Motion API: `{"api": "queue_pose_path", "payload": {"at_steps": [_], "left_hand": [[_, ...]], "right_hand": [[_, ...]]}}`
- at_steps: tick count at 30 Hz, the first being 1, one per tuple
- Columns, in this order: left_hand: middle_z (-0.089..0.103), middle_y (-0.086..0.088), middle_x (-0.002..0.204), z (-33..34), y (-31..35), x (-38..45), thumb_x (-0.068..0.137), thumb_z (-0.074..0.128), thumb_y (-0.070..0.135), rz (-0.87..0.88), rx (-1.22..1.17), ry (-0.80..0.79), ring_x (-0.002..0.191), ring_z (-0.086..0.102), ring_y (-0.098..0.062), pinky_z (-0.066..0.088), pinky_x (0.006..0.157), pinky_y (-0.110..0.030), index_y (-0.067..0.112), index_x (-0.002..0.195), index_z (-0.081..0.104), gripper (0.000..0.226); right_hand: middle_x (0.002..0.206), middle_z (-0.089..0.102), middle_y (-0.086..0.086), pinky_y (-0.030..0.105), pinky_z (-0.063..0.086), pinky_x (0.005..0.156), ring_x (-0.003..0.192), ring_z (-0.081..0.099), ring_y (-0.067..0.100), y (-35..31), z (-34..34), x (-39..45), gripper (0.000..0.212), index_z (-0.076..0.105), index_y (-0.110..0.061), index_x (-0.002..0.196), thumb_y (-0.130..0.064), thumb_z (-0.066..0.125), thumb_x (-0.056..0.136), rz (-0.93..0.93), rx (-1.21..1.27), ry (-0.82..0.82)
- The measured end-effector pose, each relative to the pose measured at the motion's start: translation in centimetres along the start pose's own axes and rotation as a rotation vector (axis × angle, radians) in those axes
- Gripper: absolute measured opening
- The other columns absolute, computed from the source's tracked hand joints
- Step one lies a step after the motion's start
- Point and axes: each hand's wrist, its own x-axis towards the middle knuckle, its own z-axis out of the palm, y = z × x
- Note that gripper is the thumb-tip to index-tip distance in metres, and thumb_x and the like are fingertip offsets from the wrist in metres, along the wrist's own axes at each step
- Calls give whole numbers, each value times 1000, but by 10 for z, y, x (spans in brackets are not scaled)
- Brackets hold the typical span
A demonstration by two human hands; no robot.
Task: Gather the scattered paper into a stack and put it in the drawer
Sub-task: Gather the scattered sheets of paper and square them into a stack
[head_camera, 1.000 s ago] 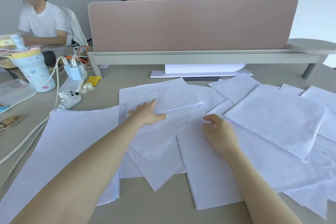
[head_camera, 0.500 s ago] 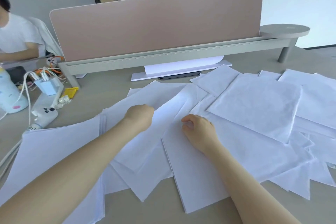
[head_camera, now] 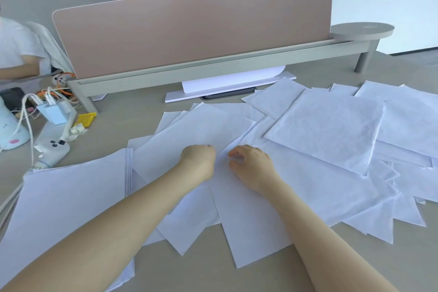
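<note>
White flat paper sheets (head_camera: 320, 130) overlap; left hand (head_camera: 198, 161) clenched, right hand (head_camera: 253, 166) curled, both pressing sheets

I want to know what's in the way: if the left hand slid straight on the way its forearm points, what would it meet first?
Probably more paper: the left hand points up-right across the overlapping sheets. Past them lies bare desk, then the white board under the divider, though depth is hard to judge.

Your left hand (head_camera: 198, 161) curls its fingertips out of sight against the scattered paper (head_camera: 327, 130), whose sheets, like the seated person (head_camera: 16, 50), run past the frame's edges.
</note>
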Motion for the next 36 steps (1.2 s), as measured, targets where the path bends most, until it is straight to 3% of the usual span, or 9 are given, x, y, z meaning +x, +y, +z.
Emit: {"api": "queue_pose_path", "payload": {"at_steps": [5, 9, 13, 17, 19, 23, 26, 32, 36], "left_hand": [[37, -2, 66, -22, -27, 3, 84, 38, -7, -130, -248, 62, 62, 42, -21, 24, 46, -25, 12, 62, 32, 29], [41, -3, 70, -49, 2, -17, 86, 33, -4, -23, -410, 229, 72, 45, -28, 24, 48, -28, 10, 68, 36, 23], [59, -10, 102, -60, 62, -34, 91, 36, 5, 180, -399, 167, 91, 55, -31, 37, 67, -29, 8, 107, 54, 24], [60, -7, 109, -46, 105, -52, 98, 34, 41, 403, -270, -43, 101, 57, -27, 43, 78, -33, 9, 117, 51, 41], [60, -4, 102, -46, 108, -55, 90, 35, 62, 432, -326, -99, 95, 57, -24, 44, 76, -31, 10, 117, 51, 61], [48, -2, 142, -49, 87, -25, 85, 43, 64, 434, -501, -113, 126, 48, -20, 39, 98, -32, 18, 139, 41, 71], [37, -6, 148, -30, 50, 13, 87, 47, 57, 187, -516, 79, 134, 36, -27, 35, 105, -36, 17, 142, 34, 69], [18, -6, 158, 2, 20, 45, 88, 44, 57, -11, -811, -34, 144, 20, -25, 28, 111, -37, 18, 151, 4, 84], [48, -2, 128, -11, 29, 63, 88, 47, 55, 19, -789, 40, 117, 50, -24, 41, 87, -32, 10, 134, 37, 65]], "right_hand": [[125, 58, -7, 27, 40, 89, 116, 54, 14, -3, -12, -1, 27, 59, -23, 118, -28, 49, 93, 42, 205, 76], [126, 53, -17, 18, 42, 81, 111, 53, 0, -13, -30, -9, 31, 51, -28, 123, -38, 49, 94, 96, 715, 391], [132, 40, -20, 0, 37, 76, 112, 43, -13, -13, -64, -26, 40, 38, -27, 135, -29, 47, 96, 119, 1113, 705], [142, 36, -17, 26, 30, 109, 135, 31, 1, 16, -83, -50, 45, 41, -29, 131, -23, 50, 87, 61, 812, 1022], [134, 43, -16, 36, 31, 110, 131, 34, 2, 33, -84, -60, 38, 51, -27, 121, -23, 49, 83, 59, 574, 978], [139, 46, -6, 47, 19, 114, 135, 32, 17, 61, -74, -62, 36, 56, -21, 120, -29, 54, 85, 225, 153, 614], [149, 34, -6, 47, 4, 117, 144, 16, 18, 63, -58, -60, 42, 47, -24, 130, -34, 52, 90, 311, -18, 378], [148, 33, -9, 43, 4, 115, 144, 14, 17, 58, -40, -60, 48, 39, -26, 136, -42, 42, 91, 280, -211, 252], [146, 38, -9, 41, 5, 115, 143, 19, 17, 57, -39, -61, 46, 41, -25, 134, -39, 43, 91, 260, -181, 309]]}}
